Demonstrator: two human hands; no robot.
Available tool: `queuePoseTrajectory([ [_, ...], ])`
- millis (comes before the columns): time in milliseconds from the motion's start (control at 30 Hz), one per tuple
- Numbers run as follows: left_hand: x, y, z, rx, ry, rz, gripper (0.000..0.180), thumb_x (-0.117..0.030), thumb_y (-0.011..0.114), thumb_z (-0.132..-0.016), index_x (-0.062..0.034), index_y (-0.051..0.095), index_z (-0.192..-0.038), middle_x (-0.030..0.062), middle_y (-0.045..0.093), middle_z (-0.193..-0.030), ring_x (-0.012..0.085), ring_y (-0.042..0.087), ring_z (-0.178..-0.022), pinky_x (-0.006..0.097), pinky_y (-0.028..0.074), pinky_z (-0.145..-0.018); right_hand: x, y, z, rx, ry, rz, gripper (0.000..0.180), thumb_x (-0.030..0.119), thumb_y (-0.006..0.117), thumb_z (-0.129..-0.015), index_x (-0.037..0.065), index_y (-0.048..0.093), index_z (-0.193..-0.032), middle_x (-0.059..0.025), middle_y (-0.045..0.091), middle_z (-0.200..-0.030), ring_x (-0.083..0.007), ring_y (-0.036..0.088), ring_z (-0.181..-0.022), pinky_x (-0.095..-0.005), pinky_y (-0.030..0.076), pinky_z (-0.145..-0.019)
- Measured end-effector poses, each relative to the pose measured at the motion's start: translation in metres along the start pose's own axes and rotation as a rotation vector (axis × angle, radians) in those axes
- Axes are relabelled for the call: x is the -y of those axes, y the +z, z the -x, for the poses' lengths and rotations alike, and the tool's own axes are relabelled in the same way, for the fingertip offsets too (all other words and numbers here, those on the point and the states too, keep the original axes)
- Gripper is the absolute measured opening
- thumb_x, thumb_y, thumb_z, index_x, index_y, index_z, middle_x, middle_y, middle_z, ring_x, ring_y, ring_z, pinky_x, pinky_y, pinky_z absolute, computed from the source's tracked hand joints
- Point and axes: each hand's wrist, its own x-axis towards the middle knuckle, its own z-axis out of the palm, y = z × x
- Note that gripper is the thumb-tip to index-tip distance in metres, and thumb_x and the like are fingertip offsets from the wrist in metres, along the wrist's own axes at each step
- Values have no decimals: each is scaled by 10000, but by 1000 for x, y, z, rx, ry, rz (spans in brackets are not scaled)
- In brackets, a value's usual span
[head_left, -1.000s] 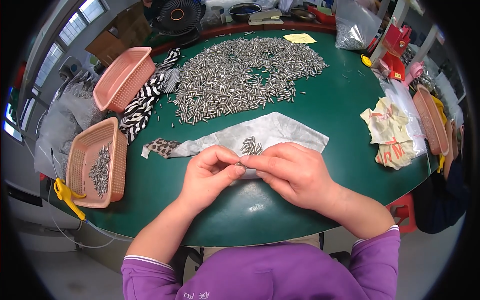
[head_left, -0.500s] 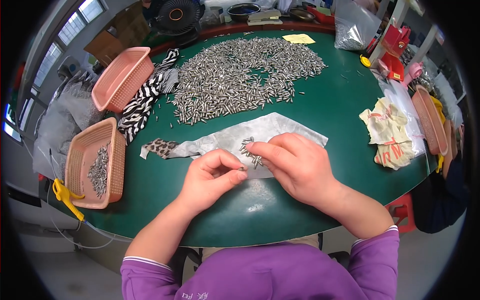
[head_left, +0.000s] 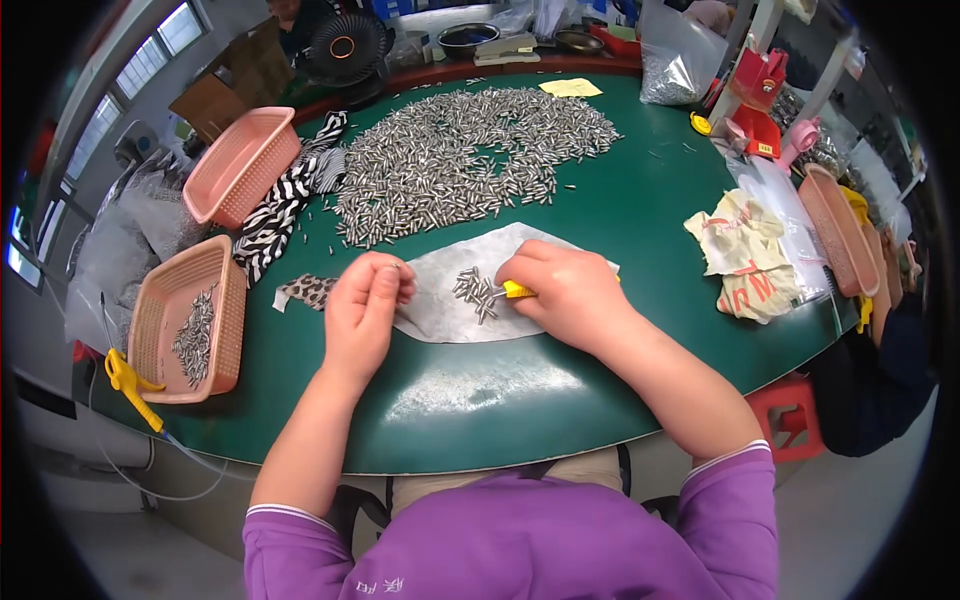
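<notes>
- Right hand [head_left: 572, 293] grips yellow-handled tool [head_left: 517, 290], near small silver metal pins [head_left: 475, 292] on grey cloth [head_left: 445, 326] toward the tabletop's [head_left: 615, 400] front edge.
- Left hand [head_left: 362, 305] pinched; contents unclear.
- Red-lettered cream cloth [head_left: 745, 245] near right edge.

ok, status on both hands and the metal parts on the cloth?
Right hand holding yellow-handled tool by metal parts on grey cloth. Left hand closed, contents unclear. Nothing visible between tool and parts.

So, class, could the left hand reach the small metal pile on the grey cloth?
Probably yes: the left hand, though pinched shut, is near the small metal pile, with only grey cloth between; the right hand is opposite.
</notes>
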Motion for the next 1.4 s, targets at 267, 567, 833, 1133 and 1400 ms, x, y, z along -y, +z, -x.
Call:
queuePoseTrajectory([
  [267, -29, -109, 16, -363, 86, -919, 90, -91, 625, -903, -3, 608, -911, 84, 599, -822, 166, 580, -754, 287, 477, -705, 5, 14, 13, 115, -41, -90, 155, 172, 701, -733, 109, 622, -850, -70, 595, -834, -302, 640, -764, -429, 523, -630],
  [567, -39, -214, 75, -590, -50, -1543, 182, -147, 599, -901, 21, 595, -972, 183, 607, -978, 385, 568, -925, 452, 438, -828, 21, 12, 13, 126, 67, -47, 200, 153, 697, -750, 30, 601, -875, -136, 602, -874, -327, 639, -787, -446, 532, -677],
  [833, -70, -72, 84, -197, 81, -723, 504, -404, 393, -1031, 6, 596, -818, 109, 580, -754, 198, 576, -700, 349, 447, -672, 10, 0, -1, -43, 97, -142, 168, 142, 666, -801, 59, 593, -927, -133, 630, -906, -342, 631, -853, -440, 509, -722],
  [1133, -61, 5, 54, 172, -344, -61, 284, -43, 561, -934, 11, 505, -1206, 76, 626, -1034, 143, 638, -856, 266, 516, -760, 51, -6, -13, -103, -36, -514, 249, 6, 667, -761, 90, 672, -995, -74, 651, -990, -270, 651, -923, -362, 537, -766],
  [1400, -34, 18, 0, 259, -293, 150, 219, -102, 553, -968, -3, 535, -1163, 80, 639, -981, 142, 635, -788, 280, 539, -710, 43, 7, -19, -239, -106, -689, 371, 27, 654, -827, 120, 642, -1186, -74, 674, -1083, -231, 670, -968, -331, 547, -820],
])
